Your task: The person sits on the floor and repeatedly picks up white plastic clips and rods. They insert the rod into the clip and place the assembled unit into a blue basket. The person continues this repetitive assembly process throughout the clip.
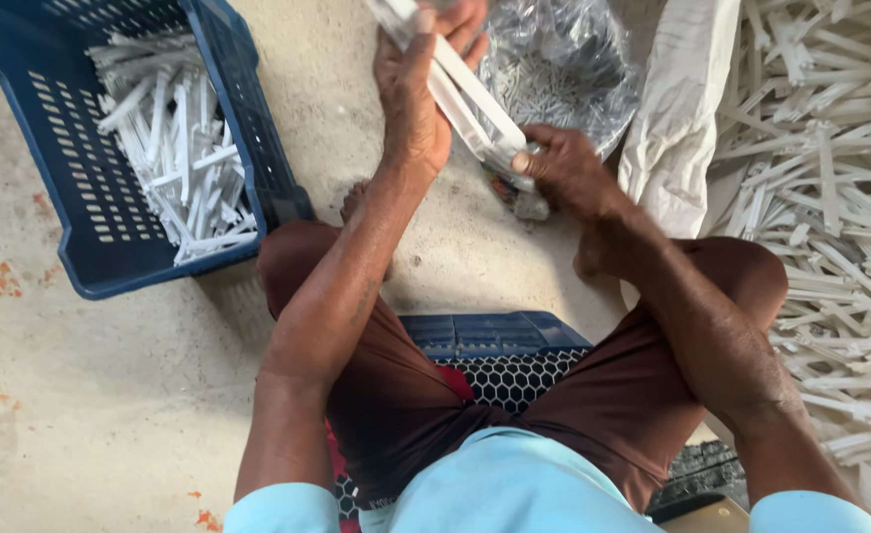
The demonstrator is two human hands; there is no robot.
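Hands are sharing white plastic strips (470, 94): left hand (418, 84) is wrapping the upper end, cropped by the frame's top; right hand (566, 170) is pinching the blurred lower end, above a clear bag (564, 59).

The person wears a light blue short-sleeved shirt (514, 484) and dark brown shorts (406, 395). Both forearms are bare. The feet are bare too.
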